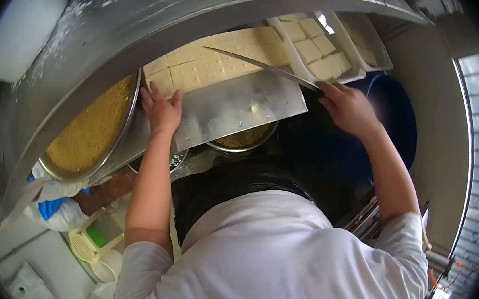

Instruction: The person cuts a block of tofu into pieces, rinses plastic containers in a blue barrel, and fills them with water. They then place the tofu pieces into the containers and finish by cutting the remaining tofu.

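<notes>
A long pale slab [197, 71], marked with cut lines and small dimples, lies on a metal surface [235, 106]. My left hand [162, 108] rests with its fingers spread at the slab's near left corner. My right hand [348, 105] is closed around the handle of a long knife [269, 67], whose blade slants up and left over the slab. Just right of the slab, a white tray [295, 57] holds several pale square blocks [309, 50].
A second white tray [376, 44] stands further right. A large round pan of yellow crumbly stuff [90, 129] is at the left. Below the metal surface sits a round bowl [244, 140]. A blue barrel [400, 116] stands at the right. Overhead runs a metal shelf edge [182, 28].
</notes>
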Demonstrator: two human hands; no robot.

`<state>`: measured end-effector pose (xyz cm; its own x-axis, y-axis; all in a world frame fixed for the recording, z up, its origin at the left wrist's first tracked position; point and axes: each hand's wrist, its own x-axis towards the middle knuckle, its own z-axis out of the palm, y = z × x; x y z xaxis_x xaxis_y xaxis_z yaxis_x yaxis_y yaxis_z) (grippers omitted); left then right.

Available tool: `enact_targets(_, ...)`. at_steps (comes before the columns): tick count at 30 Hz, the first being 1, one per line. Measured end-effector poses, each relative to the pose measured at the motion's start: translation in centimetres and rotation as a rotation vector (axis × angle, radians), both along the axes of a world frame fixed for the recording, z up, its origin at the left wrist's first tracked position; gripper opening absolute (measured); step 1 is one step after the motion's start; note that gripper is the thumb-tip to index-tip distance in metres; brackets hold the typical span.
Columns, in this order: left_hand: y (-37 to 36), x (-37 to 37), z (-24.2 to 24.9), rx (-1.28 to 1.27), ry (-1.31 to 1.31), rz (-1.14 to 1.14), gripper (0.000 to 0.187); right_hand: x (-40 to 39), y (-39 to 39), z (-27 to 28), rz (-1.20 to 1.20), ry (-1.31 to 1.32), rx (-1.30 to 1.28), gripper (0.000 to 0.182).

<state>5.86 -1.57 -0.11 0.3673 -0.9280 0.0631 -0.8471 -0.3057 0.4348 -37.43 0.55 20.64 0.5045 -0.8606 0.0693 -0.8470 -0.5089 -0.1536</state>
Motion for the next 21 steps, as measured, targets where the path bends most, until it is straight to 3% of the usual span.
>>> enact_targets(3, 0.4, -1.0, 1.2, 0.064, -0.104, -0.022, 0.092, 4.8, -7.4, -0.1, 0.085, 0.118, 0.050, 0.045)
enact_targets(5, 0.6, -1.7, 1.6, 0.135, -0.101, -0.029, 0.089, 7.3, -11.8, -0.5, 0.315, 0.215, -0.057, 0.051)
enact_targets(8, 0.7, -2.0, 0.8, 0.184, -0.099, 0.000, 0.088, 10.5, -16.3, -0.7, 0.460, 0.312, -0.172, 0.054)
enact_targets(9, 0.7, -2.2, 0.9, 0.183, -0.095, 0.036, 0.088, 11.2, -18.6, -1.0, 0.729, 0.278, -0.866, 0.054)
enact_targets(10, 0.8, -2.5, 1.2, 0.206, -0.094, 0.035, 0.089, 11.9, -20.2, -0.9, 0.745, 0.281, -0.952, 0.054)
enact_targets(13, 0.8, -3.0, 1.9, 0.237, -0.092, 0.064, 0.089, 14.3, -22.8, -0.3, 0.561, 0.282, -0.674, 0.054)
enact_targets(21, 0.8, -3.8, 0.9, 0.196, -0.113, 0.129, 0.089, 17.3, -25.9, -1.5, 0.516, 0.238, -0.709, 0.055)
